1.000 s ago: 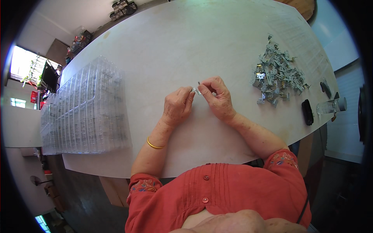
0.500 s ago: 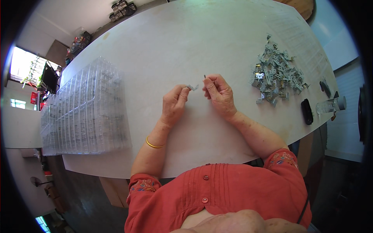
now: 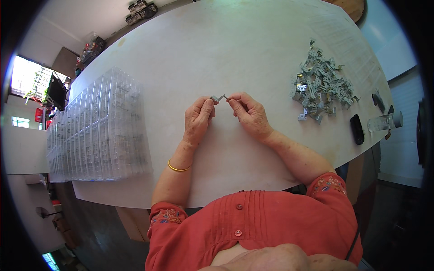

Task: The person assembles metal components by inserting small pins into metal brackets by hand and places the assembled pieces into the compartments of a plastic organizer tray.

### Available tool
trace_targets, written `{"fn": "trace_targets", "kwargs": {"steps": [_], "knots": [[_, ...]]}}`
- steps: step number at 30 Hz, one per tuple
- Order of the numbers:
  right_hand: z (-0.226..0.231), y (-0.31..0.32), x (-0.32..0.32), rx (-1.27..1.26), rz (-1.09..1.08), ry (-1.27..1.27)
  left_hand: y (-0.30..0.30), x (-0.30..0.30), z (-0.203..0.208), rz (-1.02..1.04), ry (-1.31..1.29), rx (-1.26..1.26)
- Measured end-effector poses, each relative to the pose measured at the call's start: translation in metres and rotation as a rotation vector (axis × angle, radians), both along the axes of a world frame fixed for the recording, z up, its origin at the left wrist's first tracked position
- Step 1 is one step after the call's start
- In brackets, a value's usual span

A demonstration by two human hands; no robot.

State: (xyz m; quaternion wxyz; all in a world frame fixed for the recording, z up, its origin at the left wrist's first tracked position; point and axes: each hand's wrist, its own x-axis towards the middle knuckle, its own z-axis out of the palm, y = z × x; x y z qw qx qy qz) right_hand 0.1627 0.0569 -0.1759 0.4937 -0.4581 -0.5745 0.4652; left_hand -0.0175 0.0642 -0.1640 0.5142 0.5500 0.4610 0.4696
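Above the middle of the table, my left hand (image 3: 198,119) pinches a small grey bent metal bracket (image 3: 216,98) between thumb and fingertips. Close to its right end, my right hand (image 3: 251,115) is closed in a pinch on a small thin dark piece (image 3: 226,98), mostly covered by the fingers; its exact kind is too small to make out. The two meet or nearly meet between my fingertips. To the right lies a loose heap of similar metal brackets (image 3: 323,86), some with brass-coloured parts.
A tall stack of clear plastic compartment trays (image 3: 97,131) stands at the left of the white table (image 3: 217,49). On the right, beyond the heap, are a black case (image 3: 357,129), a clear bottle (image 3: 379,124) with a grey cap, and a small dark object (image 3: 378,101).
My right hand has come left and slightly down, bringing its thin piece to the bracket. My left hand has shifted slightly left and turned the bracket a little.
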Motion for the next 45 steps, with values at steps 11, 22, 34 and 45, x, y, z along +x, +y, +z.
{"fn": "trace_targets", "kwargs": {"steps": [11, 22, 34, 45], "knots": [[0.006, -0.001, 0.003, -0.199, 0.082, 0.097, -0.001, 0.002, -0.005, -0.045, 0.363, 0.382], [0.007, 0.005, 0.010, -0.285, 0.241, 0.230, -0.003, 0.008, 0.004, -0.082, 0.429, 0.507], [-0.012, 0.006, 0.001, -0.096, 0.162, 0.403, -0.005, 0.013, 0.004, 0.025, 0.544, 0.626], [-0.002, 0.013, 0.008, -0.178, 0.039, 0.420, -0.005, 0.008, 0.008, -0.082, 0.353, 0.371]]}}
